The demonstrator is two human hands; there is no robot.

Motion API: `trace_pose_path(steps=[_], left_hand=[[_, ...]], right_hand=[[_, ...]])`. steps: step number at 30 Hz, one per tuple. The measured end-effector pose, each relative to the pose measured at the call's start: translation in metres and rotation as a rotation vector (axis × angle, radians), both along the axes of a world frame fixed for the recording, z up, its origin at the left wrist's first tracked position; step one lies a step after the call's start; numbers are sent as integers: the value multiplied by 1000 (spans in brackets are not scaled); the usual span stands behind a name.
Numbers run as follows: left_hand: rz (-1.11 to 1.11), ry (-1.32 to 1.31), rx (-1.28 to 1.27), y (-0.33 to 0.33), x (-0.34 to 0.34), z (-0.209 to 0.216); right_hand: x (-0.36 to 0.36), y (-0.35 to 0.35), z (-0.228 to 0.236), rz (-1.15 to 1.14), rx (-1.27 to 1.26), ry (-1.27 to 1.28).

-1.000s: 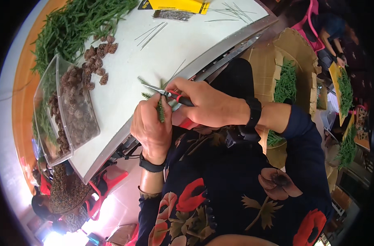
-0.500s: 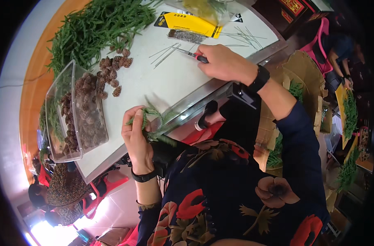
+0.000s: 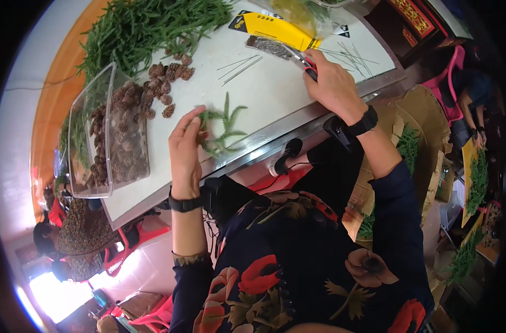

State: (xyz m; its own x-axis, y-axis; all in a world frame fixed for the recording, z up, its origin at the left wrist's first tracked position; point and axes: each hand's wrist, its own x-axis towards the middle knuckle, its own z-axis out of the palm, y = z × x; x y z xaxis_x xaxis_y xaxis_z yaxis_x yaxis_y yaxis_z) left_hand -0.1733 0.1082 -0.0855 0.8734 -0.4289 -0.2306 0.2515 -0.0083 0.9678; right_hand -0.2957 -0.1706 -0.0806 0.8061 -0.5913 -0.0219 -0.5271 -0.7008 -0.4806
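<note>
My left hand [image 3: 185,147] pinches a green artificial pine sprig [image 3: 228,121] between thumb and fingers, over the near edge of the white table. Further right, my right hand [image 3: 333,83] is closed around long-nosed pliers [image 3: 298,55] with red and black handles. The tips of the pliers are at a pile of thin dark metal pieces [image 3: 268,46] lying beside a yellow card [image 3: 275,30]. Several thin wires [image 3: 242,69] lie left of that pile, and more thin wires [image 3: 352,58] lie to its right.
Loose pine cones [image 3: 165,83] lie beside a clear plastic bin [image 3: 110,166] of cones at the left. Behind them is a heap of green sprigs [image 3: 147,33]. A torn cardboard box [image 3: 425,122] stands at the right. Other people work at the right and lower left.
My right hand has moved right with the pliers, from the left-hand wires to the metal pile. My left hand has lifted the sprig, which now spreads above the table edge.
</note>
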Motion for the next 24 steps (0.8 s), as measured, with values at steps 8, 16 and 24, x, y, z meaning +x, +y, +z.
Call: trace_pose_path(steps=[8, 16, 24], left_hand=[[6, -566, 377, 13, 6, 0], [-58, -1037, 584, -6, 57, 50], [-217, -1307, 973, -77, 184, 59]], right_hand=[[-5, -8, -42, 131, -385, -509], [-12, -4, -43, 134, -370, -441], [-7, -8, -42, 132, -348, -506]])
